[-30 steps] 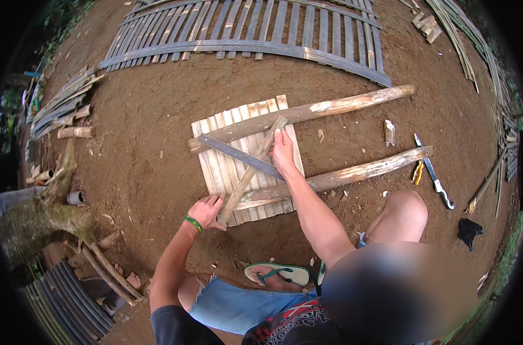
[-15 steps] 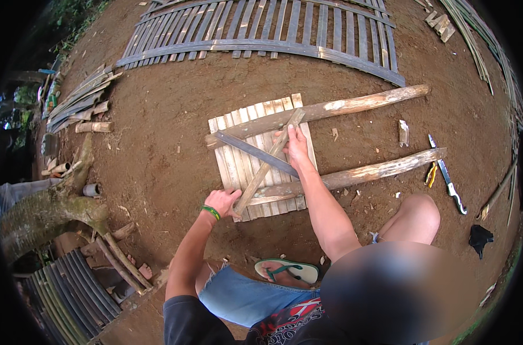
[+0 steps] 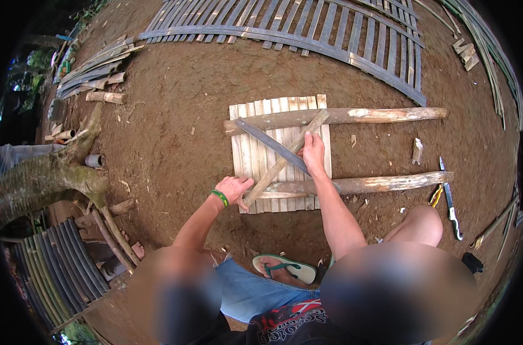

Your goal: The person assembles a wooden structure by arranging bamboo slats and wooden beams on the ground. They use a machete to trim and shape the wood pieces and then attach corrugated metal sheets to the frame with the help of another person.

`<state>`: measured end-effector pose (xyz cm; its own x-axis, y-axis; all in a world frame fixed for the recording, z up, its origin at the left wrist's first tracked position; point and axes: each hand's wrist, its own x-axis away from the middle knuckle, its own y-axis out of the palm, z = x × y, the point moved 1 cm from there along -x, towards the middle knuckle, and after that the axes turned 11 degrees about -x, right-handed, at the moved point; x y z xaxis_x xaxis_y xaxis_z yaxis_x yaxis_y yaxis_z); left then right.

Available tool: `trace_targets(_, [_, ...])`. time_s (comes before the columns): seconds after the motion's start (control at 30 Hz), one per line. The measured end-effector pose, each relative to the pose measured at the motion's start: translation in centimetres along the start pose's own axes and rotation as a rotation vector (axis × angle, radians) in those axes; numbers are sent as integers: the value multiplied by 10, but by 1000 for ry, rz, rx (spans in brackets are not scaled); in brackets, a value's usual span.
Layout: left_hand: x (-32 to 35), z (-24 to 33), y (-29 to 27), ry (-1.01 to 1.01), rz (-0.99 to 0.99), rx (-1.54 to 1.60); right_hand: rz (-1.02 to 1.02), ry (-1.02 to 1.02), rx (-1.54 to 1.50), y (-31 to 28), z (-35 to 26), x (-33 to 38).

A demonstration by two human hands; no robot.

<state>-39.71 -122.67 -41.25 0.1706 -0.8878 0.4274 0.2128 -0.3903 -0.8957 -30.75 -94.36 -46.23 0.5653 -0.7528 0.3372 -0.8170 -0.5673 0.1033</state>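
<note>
Two bamboo slats cross in an X over a panel of pale strips (image 3: 241, 155). Beneath them, two round wooden poles lie across the panel and stretch off to the right: the far pole (image 3: 382, 115) and the near pole (image 3: 376, 183). My left hand (image 3: 234, 188), with a green band at the wrist, is closed round the lower left end of the light brown slat (image 3: 277, 168). Closer to its upper end, my right hand (image 3: 313, 154) grips the same slat from the right side. The dark slat (image 3: 264, 140) runs diagonally the other way, its lower end partly hidden by my right forearm.
A knife (image 3: 447, 198) and yellow-handled pliers (image 3: 437, 195) lie by the near pole's right end. A long slatted bamboo frame (image 3: 307, 45) spans the far side. Split bamboo (image 3: 95, 68) is piled at left, above a tree trunk (image 3: 49, 178). A wood block (image 3: 417, 151) sits between the poles.
The whole view has shifted and turned slightly, with the panel now further right in the picture. Both hands keep their places on the light brown slat.
</note>
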Motion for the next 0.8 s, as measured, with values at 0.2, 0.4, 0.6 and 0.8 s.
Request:
trace_targets(0.2, [-7,1,0,-37,-11,65,143,-150,164,-5,16,-16])
trace_targets(0.4, [9,-13,16,58,130,186,105,-131,202,0,11,-9])
trace_targets(0.6, [25,-15,26,60,209,100,56,-47,72,5,5,-3])
trace_targets(0.8, [21,-20,21,77,203,64,88,-55,42,6,2,-2])
